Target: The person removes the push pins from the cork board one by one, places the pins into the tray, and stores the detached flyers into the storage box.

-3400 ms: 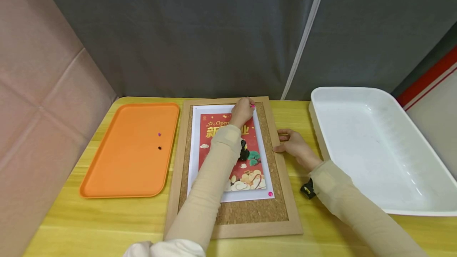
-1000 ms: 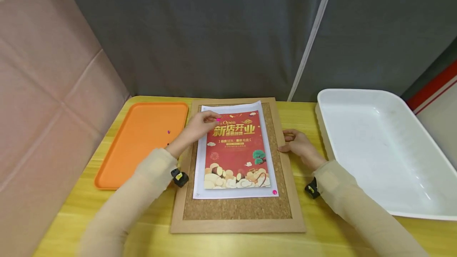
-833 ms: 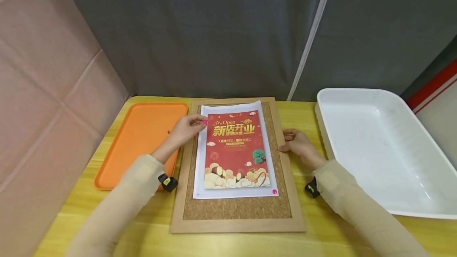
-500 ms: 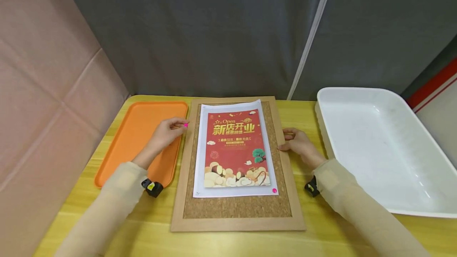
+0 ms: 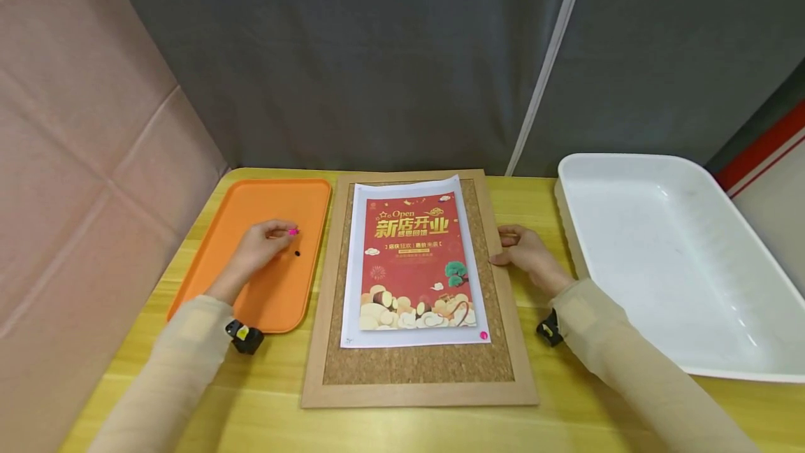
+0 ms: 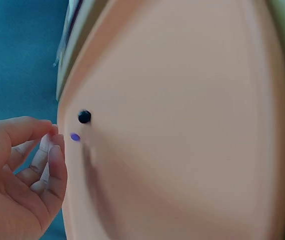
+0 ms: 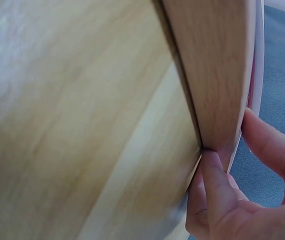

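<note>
My left hand (image 5: 263,242) pinches a pink push pin (image 5: 293,232) between thumb and index finger, just above the orange tray (image 5: 277,310). Close to its fingertips in the left wrist view are a purple push pin (image 6: 75,136) and a black push pin (image 6: 84,117) on the tray. My right hand (image 5: 525,252) grips the right side of the wood-framed corkboard (image 5: 415,372), thumb on the face and fingers against the edge. A red poster (image 5: 418,271) on white paper lies on the cork. Another pink pin (image 5: 483,335) sits in its lower right corner; the upper edge curls slightly.
A large white plastic bin (image 5: 666,257) stands to the right of the board. Behind the yellow wooden table (image 5: 415,432) hangs a dark grey curtain (image 5: 352,61). A pinkish padded panel (image 5: 75,159) borders the left side.
My left hand has pulled the pink pin from the poster's upper right corner and carried it left to the tray. That corner has lifted. The right hand keeps its hold.
</note>
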### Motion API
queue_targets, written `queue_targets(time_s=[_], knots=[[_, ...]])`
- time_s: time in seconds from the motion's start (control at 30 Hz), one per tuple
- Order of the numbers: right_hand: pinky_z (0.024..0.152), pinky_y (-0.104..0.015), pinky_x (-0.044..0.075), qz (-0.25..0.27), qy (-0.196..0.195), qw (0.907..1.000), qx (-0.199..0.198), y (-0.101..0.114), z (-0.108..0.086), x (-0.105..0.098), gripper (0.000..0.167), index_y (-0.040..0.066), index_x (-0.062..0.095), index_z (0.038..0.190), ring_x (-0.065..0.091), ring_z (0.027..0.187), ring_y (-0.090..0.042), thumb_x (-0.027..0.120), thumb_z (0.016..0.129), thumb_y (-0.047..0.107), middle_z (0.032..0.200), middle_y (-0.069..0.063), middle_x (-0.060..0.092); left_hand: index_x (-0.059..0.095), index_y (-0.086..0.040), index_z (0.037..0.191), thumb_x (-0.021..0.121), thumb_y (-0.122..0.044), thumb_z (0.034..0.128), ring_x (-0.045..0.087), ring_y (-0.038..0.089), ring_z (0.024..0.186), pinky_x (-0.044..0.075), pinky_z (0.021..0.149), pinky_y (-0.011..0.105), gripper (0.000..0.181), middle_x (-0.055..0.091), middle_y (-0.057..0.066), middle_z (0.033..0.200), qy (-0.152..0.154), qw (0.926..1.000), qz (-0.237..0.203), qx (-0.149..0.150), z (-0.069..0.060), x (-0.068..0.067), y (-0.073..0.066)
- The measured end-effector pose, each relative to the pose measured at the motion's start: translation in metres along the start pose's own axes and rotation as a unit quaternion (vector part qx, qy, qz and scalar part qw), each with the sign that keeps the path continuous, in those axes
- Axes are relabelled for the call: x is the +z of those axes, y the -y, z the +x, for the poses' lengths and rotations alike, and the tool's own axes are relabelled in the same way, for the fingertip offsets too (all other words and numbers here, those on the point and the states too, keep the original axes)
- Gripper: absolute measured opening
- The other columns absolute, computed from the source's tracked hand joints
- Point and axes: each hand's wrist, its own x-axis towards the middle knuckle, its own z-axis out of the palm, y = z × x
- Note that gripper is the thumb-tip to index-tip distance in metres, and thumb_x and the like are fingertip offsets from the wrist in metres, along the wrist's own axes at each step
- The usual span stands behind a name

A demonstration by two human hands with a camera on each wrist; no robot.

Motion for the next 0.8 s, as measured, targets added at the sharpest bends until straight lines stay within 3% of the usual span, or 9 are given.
queue_targets(time_s=[0.2,0.5,0.8], knots=[[0.084,-0.026,0.049,0.025,0.011,0.9994,-0.022,-0.008,0.004,-0.005,0.073,-0.009,0.034,0.139,0.053,0.105,-0.025,0.073,0.079,0.003,0.121,-0.023,0.050,0.056,0.006,0.127,0.055,-0.014,0.0959,0.053,0.011,0.077,0.047,0.063,0.019,0.037,0.061,0.027,0.117,0.006,0.9995,0.025,-0.017,0.002,0.000,0.010],[0.080,-0.018,0.047,-0.004,-0.003,1.0000,0.002,0.002,-0.003,0.001,0.068,-0.010,0.027,0.143,0.049,0.117,-0.032,0.063,0.085,-0.003,0.135,-0.029,0.042,0.061,0.006,0.120,0.055,-0.013,0.0965,0.058,0.029,0.099,0.042,0.069,0.015,0.031,0.061,0.028,0.122,-0.007,0.9982,0.059,0.011,0.003,0.002,0.018],[0.079,-0.018,0.048,-0.002,-0.003,1.0000,-0.002,0.000,-0.001,0.002,0.068,-0.011,0.026,0.143,0.048,0.119,-0.034,0.062,0.086,-0.004,0.137,-0.031,0.040,0.063,0.004,0.118,0.055,-0.008,0.0951,0.059,0.031,0.100,0.043,0.076,0.021,0.028,0.063,0.027,0.120,-0.002,0.9978,0.064,0.013,0.001,0.003,0.018]])
